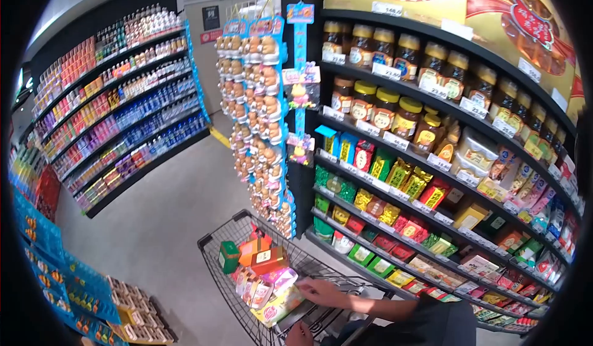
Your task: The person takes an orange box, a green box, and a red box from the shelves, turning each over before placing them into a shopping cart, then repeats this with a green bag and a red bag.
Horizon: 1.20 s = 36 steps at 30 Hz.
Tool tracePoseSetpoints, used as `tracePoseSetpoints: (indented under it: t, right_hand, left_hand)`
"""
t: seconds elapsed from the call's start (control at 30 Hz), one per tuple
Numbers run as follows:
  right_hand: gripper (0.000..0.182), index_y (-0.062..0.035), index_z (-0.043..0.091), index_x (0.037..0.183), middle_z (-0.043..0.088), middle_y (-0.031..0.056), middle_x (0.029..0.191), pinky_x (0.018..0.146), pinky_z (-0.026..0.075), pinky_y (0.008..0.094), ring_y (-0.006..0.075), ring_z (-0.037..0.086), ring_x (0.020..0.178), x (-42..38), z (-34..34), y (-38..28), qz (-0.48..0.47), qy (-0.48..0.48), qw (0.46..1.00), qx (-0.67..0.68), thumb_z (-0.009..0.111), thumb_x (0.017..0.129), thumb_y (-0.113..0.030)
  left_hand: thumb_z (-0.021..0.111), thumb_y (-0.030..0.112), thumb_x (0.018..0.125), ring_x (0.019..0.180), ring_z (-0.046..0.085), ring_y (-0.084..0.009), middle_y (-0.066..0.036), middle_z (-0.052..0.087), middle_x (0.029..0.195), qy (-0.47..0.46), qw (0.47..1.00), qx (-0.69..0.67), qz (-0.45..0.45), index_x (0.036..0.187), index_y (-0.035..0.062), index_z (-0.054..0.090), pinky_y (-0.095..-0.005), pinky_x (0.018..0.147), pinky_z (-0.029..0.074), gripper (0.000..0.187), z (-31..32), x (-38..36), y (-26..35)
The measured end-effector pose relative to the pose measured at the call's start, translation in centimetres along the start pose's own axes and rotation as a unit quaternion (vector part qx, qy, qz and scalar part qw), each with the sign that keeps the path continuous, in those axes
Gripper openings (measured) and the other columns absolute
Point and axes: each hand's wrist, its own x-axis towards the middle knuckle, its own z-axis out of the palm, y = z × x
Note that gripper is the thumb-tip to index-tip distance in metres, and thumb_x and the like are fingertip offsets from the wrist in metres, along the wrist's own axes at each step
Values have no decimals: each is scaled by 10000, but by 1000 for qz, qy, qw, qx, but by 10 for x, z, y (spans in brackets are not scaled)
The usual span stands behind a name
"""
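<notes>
Right hand: the right hand (318, 293) is over the near right part of the black wire shopping cart (247, 212), fingers partly curled beside a pink-and-purple soft pack (285, 278); whether it grips the pack cannot be told.
Left hand: the left hand (299, 333) is at the near edge of the view, partly cut off; its grip cannot be told.
Packs: a yellow-and-green printed pack (278, 309) lies nearest the hands, with a red-and-white pack (254, 289) to its left, all inside the cart.
Boxes: a dark green box (229, 257) stands far left in the cart, left of a reddish-brown box with a pale label (269, 259).
Grasp: the soft packs probably crease under a pinch, so broad finger contact suits them best.
Placement: firm boxes make a steadier base; soft packs are best laid flat, without weight on top.
Clearance: knuckles and pack corners should clear the wire sides, where they could snag.
</notes>
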Motion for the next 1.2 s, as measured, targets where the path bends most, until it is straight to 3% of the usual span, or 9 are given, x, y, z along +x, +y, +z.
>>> tracePoseSetpoints:
  t: [0.13, 0.33, 0.4, 0.43, 0.47, 0.53, 0.6, 0.73, 1.2]
  right_hand:
    - [138, -109, 671, 844, 610, 55, 706, 614, 492, 341, 219, 616, 695, -108, -80, 21, -206, 80, 935, -277, 674, 828, -246]
    - [242, -147, 644, 642, 528, -1, 540, 422, 408, 362, 178, 570, 507, -146, -75, 37, -86, 71, 950, -292, 658, 828, -302]
    - [322, -121, 629, 618, 586, 41, 586, 379, 394, 377, 228, 579, 483, -148, -82, 33, -102, 53, 947, -299, 654, 849, -345]
    - [375, -100, 573, 590, 562, 69, 560, 398, 410, 385, 266, 566, 479, -145, -85, 25, -83, 53, 962, -253, 642, 865, -344]
    - [431, -78, 517, 562, 537, 97, 534, 417, 427, 392, 304, 553, 476, -144, -88, 22, -66, 54, 975, -204, 629, 882, -344]
    - [431, -76, 528, 572, 536, 116, 547, 426, 442, 409, 337, 538, 477, -141, -82, 32, -69, 57, 979, -184, 609, 899, -346]
    - [410, -92, 537, 571, 533, 105, 540, 415, 429, 416, 327, 536, 462, -139, -75, 29, -56, 68, 966, -244, 594, 901, -329]
    - [409, -116, 557, 578, 538, 83, 535, 408, 424, 413, 299, 564, 469, -132, -53, 56, -130, 137, 947, -259, 543, 912, -350]
    - [319, -98, 563, 644, 582, 62, 617, 542, 495, 410, 276, 614, 596, -139, -55, 39, -76, 136, 962, -225, 515, 911, -266]
  left_hand:
    - [547, 308, 940, 754, 602, -388, -181, 639, 789, -34, 999, 14, -38, 1048, 35, 608, -495, 675, 464, 300, 10, 9, -13]
    - [521, 305, 954, 820, 620, -376, -256, 631, 961, -50, 992, -108, -50, 1056, 25, 633, -503, 703, 471, 319, 6, 8, -9]
    - [510, 316, 955, 800, 622, -384, -241, 642, 877, -90, 987, 75, -112, 1074, 36, 636, -517, 687, 469, 329, -2, 8, 4]
    - [487, 345, 956, 769, 622, -403, -226, 641, 780, -30, 954, -271, -125, 1098, 47, 636, -539, 677, 460, 362, 10, 6, -11]
    - [487, 345, 956, 769, 622, -403, -226, 641, 780, -33, 954, -273, -118, 1098, 47, 636, -539, 677, 460, 362, 23, 2, -23]
    - [461, 369, 959, 737, 611, -441, -225, 641, 739, 26, 998, 54, 10, 1111, 41, 629, -543, 662, 453, 399, 0, 1, -8]
    - [476, 313, 954, 814, 615, -458, -268, 659, 861, -69, 996, 24, -47, 1103, 6, 617, -517, 704, 470, 370, -33, 7, 17]
    - [464, 304, 977, 832, 620, -441, -253, 664, 914, -38, 996, 67, -33, 1101, 4, 632, -502, 739, 487, 365, -37, 15, 16]
    - [452, 318, 978, 795, 637, -418, -241, 668, 898, -48, 994, 84, -50, 1156, 63, 628, -487, 686, 493, 357, -30, 13, 7]
